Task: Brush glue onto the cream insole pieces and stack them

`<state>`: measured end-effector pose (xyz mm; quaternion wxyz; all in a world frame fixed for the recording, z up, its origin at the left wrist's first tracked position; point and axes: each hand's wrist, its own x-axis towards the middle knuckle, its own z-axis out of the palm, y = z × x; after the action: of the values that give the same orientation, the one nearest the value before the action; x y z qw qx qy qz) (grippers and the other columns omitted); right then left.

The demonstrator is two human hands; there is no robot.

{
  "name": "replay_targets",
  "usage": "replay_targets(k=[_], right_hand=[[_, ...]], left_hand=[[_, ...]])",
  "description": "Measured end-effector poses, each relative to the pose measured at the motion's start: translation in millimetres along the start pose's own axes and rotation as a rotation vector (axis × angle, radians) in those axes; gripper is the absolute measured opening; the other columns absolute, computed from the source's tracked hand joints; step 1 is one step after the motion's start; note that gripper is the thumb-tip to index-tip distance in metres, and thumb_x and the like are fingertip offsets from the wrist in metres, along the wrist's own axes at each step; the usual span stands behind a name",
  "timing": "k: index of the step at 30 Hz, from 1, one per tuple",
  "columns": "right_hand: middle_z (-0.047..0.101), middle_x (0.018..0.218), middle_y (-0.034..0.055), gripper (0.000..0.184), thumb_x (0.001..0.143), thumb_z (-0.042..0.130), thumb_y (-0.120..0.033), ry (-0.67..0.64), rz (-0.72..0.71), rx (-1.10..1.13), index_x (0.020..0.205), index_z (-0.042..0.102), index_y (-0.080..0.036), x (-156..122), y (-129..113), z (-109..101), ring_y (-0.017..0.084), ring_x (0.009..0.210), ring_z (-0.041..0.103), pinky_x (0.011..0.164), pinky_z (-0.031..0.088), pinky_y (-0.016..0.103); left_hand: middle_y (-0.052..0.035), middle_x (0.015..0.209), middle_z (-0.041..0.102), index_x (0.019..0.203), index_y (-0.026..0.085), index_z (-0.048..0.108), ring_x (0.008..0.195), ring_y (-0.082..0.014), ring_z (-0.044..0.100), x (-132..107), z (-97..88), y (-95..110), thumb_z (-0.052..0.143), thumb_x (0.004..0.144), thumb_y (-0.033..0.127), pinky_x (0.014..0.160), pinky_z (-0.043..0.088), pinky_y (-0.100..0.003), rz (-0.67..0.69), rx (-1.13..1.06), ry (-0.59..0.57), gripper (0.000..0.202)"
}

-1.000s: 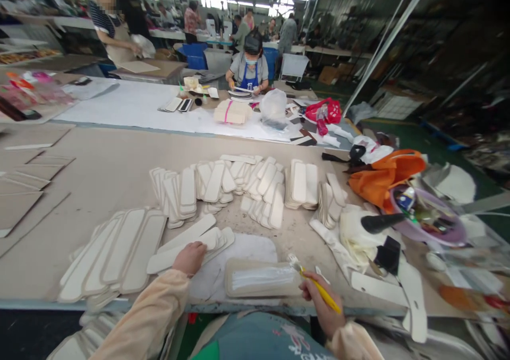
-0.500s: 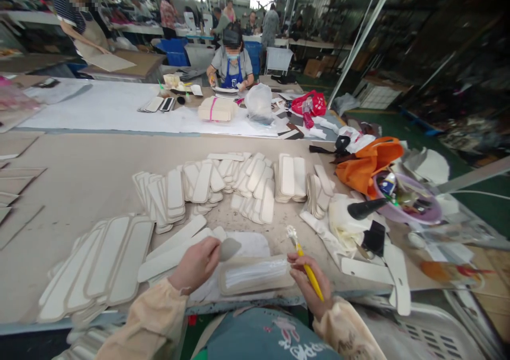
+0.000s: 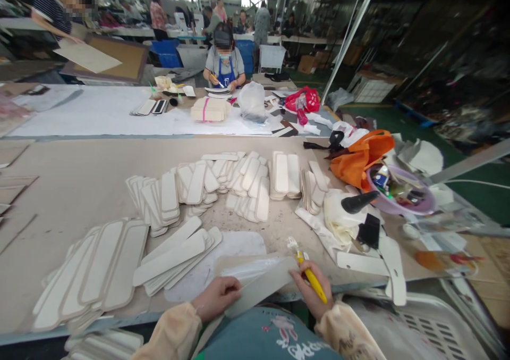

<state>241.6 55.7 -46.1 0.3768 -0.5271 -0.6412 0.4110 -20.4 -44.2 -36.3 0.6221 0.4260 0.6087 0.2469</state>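
My left hand [image 3: 217, 296] is closed on one end of a long cream strip [image 3: 263, 287], which it holds tilted over the table's near edge. Under that strip lies a glue-coated piece [image 3: 250, 267] on a white sheet [image 3: 235, 245]. My right hand [image 3: 313, 289] grips a yellow-handled brush [image 3: 307, 271] with its bristles pointing up beside the strip. A stack of long cream strips [image 3: 175, 256] lies just left of my left hand.
Bordered long pieces [image 3: 95, 272] lie at the left. Several piles of short cream pieces [image 3: 223, 184] fill the middle. An orange bag [image 3: 360, 155], a bowl of clutter [image 3: 398, 190] and a black-handled tool [image 3: 358, 201] sit right. A person [image 3: 223, 62] works at the far table.
My left hand left the strip stack, took one strip and brought it over the glued piece at the near edge. The right hand with the brush barely moved.
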Motion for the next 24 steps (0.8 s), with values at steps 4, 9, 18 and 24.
replay_targets(k=[4,9,18,24], right_hand=[[0.050,0.060,-0.0058,0.027,0.078,0.065,-0.047,0.013,0.059,-0.032,0.079,0.049,-0.024,-6.5,25.3,-7.8,0.013,0.049,0.048,0.048,0.041,0.024],[0.050,0.062,-0.0049,0.028,0.082,0.060,-0.050,-0.022,0.024,-0.051,0.083,0.049,-0.024,-6.9,41.4,-2.6,0.014,0.051,0.049,0.052,0.042,0.025],[0.053,0.062,-0.0034,0.022,0.092,0.047,-0.044,-0.167,-0.172,-0.278,0.081,0.046,-0.025,8.2,53.0,11.1,0.016,0.053,0.055,0.056,0.045,0.027],[0.056,0.065,-0.0024,0.019,0.092,0.047,-0.041,-0.170,-0.218,-0.353,0.081,0.049,-0.025,6.9,61.5,16.4,0.017,0.057,0.059,0.058,0.044,0.028]], left_hand=[[0.0020,0.057,0.057,0.069,0.016,0.060,0.054,-0.0134,0.052,-10.9,7.9,-39.4,0.060,0.062,0.042,0.054,0.041,-0.026,-0.147,-0.130,0.022,0.026],[0.0017,0.060,0.057,0.075,0.019,0.053,0.058,-0.0146,0.057,-3.1,12.7,-59.5,0.054,0.063,0.042,0.057,0.045,-0.027,-0.220,-0.205,0.306,0.025],[0.0079,0.054,0.055,0.092,0.021,0.047,0.055,-0.0146,0.060,15.2,-2.1,-73.7,0.055,0.070,0.021,0.054,0.041,-0.024,-0.303,0.002,0.632,0.023],[0.0063,0.058,0.060,0.095,0.019,0.048,0.061,-0.0160,0.063,18.2,-4.6,-73.2,0.051,0.075,0.015,0.059,0.039,-0.026,-0.353,0.175,0.636,0.021]])
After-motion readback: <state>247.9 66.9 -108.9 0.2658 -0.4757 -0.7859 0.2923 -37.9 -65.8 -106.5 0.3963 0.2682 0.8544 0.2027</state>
